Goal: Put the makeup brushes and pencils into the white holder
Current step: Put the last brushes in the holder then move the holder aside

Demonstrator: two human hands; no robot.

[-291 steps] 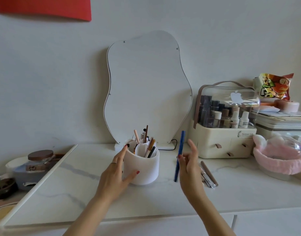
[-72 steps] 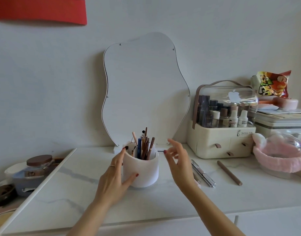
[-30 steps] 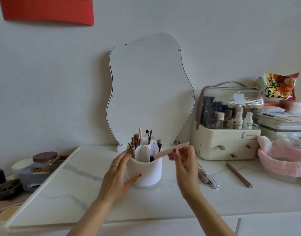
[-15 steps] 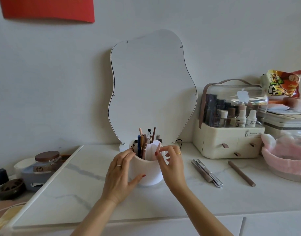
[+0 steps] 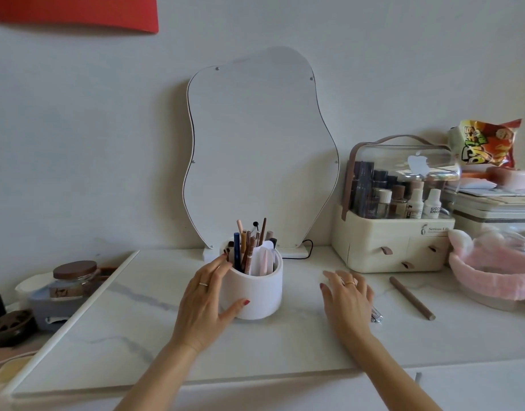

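Observation:
The white holder [image 5: 255,295] stands mid-table with several brushes and pencils [image 5: 246,247] upright inside. My left hand [image 5: 203,301] wraps its left side, thumb in front and fingertips on the rim. My right hand [image 5: 347,301] lies palm down with fingers spread, to the right of the holder. It covers the silver tools [image 5: 376,315], whose tips stick out at its right edge. A brown pencil [image 5: 411,298] lies loose on the table further right, apart from both hands.
A wavy mirror [image 5: 261,149] leans on the wall behind the holder. A cream cosmetics organizer [image 5: 395,241] and a bowl with a pink headband [image 5: 492,274] stand at the right. At the left, off the marble top, sits a jar [image 5: 74,277].
My right hand has left the holder's rim and moved right and down onto the silver tools. The pink pencil it held a second ago is no longer in it. My left hand stays on the holder.

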